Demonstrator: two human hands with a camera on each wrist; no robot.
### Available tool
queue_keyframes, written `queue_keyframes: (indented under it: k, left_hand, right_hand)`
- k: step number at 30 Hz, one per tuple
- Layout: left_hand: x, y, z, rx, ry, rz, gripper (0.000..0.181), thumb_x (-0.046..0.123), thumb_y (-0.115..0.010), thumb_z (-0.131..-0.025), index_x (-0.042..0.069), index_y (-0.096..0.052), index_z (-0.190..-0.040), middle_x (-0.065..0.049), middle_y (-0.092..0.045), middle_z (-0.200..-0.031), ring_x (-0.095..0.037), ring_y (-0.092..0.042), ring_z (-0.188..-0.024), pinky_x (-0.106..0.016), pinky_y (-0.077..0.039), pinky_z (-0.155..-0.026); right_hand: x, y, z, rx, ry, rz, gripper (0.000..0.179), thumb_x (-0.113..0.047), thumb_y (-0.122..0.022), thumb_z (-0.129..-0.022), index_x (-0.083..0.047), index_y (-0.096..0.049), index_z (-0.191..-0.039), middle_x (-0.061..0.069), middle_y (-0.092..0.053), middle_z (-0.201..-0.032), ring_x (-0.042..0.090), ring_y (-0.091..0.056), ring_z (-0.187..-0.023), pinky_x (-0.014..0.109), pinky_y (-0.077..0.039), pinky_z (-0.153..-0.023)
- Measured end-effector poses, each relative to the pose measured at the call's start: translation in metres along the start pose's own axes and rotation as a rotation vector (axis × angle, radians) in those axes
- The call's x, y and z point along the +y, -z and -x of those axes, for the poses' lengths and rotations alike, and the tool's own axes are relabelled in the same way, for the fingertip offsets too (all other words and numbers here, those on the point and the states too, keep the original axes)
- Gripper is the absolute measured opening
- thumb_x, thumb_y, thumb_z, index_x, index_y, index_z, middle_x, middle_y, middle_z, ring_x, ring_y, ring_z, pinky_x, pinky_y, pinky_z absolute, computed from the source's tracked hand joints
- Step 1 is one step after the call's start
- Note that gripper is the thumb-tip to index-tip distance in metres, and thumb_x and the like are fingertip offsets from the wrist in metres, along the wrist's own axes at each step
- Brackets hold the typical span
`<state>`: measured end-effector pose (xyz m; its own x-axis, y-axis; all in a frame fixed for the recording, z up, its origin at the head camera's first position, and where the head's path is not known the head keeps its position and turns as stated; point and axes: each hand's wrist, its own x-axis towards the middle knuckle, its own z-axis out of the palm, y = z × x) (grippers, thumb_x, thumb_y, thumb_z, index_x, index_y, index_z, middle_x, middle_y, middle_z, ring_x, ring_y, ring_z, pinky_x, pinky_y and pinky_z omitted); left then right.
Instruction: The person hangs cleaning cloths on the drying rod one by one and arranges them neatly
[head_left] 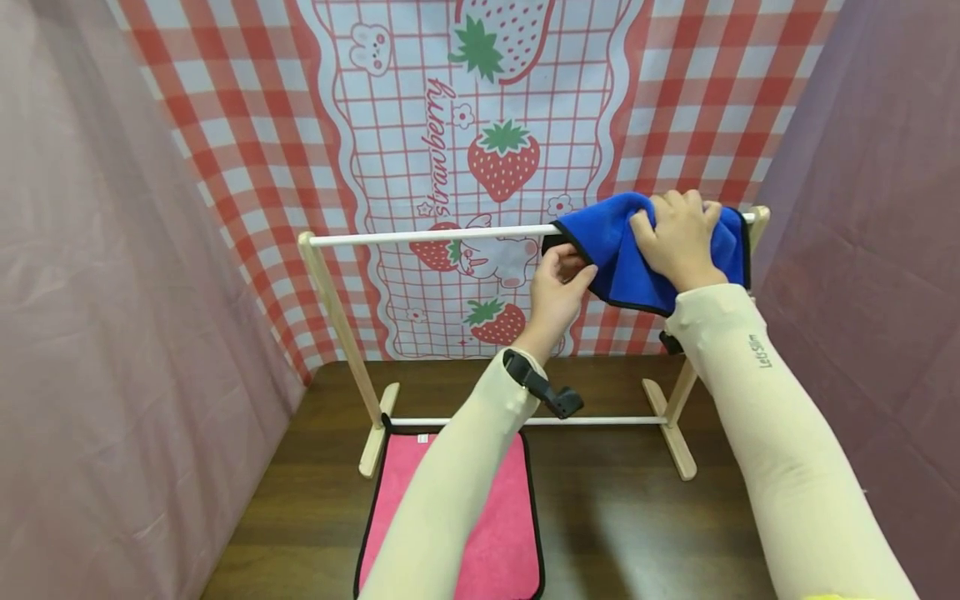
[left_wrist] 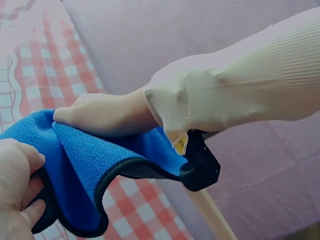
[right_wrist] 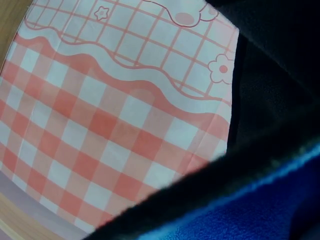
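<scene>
A blue towel [head_left: 618,242] with black trim and a dark underside hangs over the right part of the rack's white top bar [head_left: 435,236]. From above, my right hand [head_left: 682,237] grips the cloth, which bunches in folds under the fingers. At the towel's left edge, my left hand [head_left: 558,287] holds the trimmed border, thumb on the near side and fingers by the dark underside. In the left wrist view, the blue pile [left_wrist: 90,160] drapes between both hands. The right wrist view shows the dark underside [right_wrist: 280,85] and a blurred border close up; the right hand is hidden there.
The wooden rack's left post [head_left: 341,329] and right foot [head_left: 670,429] stand on the brown table [head_left: 600,508]. A pink towel [head_left: 502,533] with black trim lies at the front, partly behind my left sleeve. A strawberry-print checked cloth [head_left: 247,150] hangs behind, with pinkish curtains [head_left: 105,333] either side.
</scene>
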<state>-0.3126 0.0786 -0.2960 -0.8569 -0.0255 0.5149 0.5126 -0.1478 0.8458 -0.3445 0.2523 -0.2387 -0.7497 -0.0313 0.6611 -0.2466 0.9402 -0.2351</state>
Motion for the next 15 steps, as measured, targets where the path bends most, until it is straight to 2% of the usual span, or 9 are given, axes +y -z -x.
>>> queue_keyframes:
  k: [3, 7, 10, 15]
  left_hand:
    - [0.0028, -0.0015, -0.0005, 0.014, -0.004, 0.0, 0.028, -0.009, -0.068, -0.087, -0.009, -0.059, -0.114, -0.024, -0.067, -0.099, -0.014, -0.062, -0.084, -0.013, -0.049, -0.074]
    - [0.0055, -0.0021, 0.0, 0.029, -0.005, -0.012, 0.027, -0.008, -0.068, -0.087, -0.01, -0.06, -0.113, -0.025, -0.067, -0.099, -0.012, -0.061, -0.082, -0.013, -0.048, -0.073]
    - [0.0064, -0.002, 0.0008, 0.036, 0.004, -0.007, 0.025, -0.008, -0.068, -0.088, -0.009, -0.06, -0.112, -0.024, -0.068, -0.098, -0.012, -0.062, -0.081, -0.014, -0.05, -0.074]
    - [0.0085, -0.0023, -0.0009, 0.04, 0.045, 0.06, 0.024, -0.009, -0.068, -0.088, -0.008, -0.06, -0.111, -0.02, -0.067, -0.093, -0.009, -0.06, -0.076, -0.019, -0.055, -0.07]
  right_hand:
    - [0.0002, 0.0005, -0.0002, -0.002, -0.002, 0.0, 0.051, -0.031, -0.035, -0.102, 0.011, -0.059, -0.117, 0.032, -0.055, -0.121, 0.049, -0.041, -0.114, 0.068, -0.02, -0.101]
    - [-0.0003, 0.0018, 0.0, -0.018, -0.001, -0.005, 0.051, -0.032, -0.035, -0.103, 0.011, -0.058, -0.119, 0.033, -0.054, -0.122, 0.049, -0.041, -0.114, 0.069, -0.019, -0.102]
    - [-0.0006, 0.0041, 0.0, -0.06, -0.011, -0.006, 0.053, -0.034, -0.035, -0.103, 0.01, -0.056, -0.124, 0.033, -0.052, -0.127, 0.049, -0.039, -0.118, 0.07, -0.017, -0.103]
    - [-0.0012, 0.0102, -0.0019, -0.134, -0.033, -0.019, 0.057, -0.037, -0.036, -0.102, 0.006, -0.051, -0.135, 0.033, -0.046, -0.136, 0.05, -0.034, -0.126, 0.072, -0.011, -0.106]
